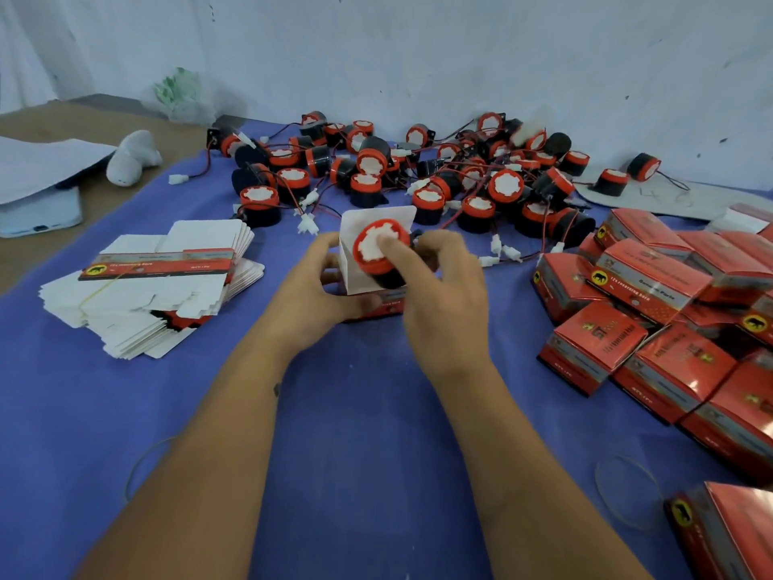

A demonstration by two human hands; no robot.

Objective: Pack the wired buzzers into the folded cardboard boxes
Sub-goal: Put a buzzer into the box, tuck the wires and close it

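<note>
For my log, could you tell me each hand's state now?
Left hand: holds the open box.
Right hand: index finger presses the buzzer in.

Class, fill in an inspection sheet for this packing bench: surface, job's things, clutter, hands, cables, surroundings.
Surface: blue cloth covers the bench.
Job's things: open box with a buzzer going in; loose buzzer pile behind; flat box stack at left; packed red boxes at right.
Clutter: rubber band, papers, white pouch.
Hands: left hand grips the box; right hand presses the buzzer with a finger.
Cables: red-black leads with white plugs tangled among the buzzers.
Surroundings: pale wall, plastic bag.
</note>
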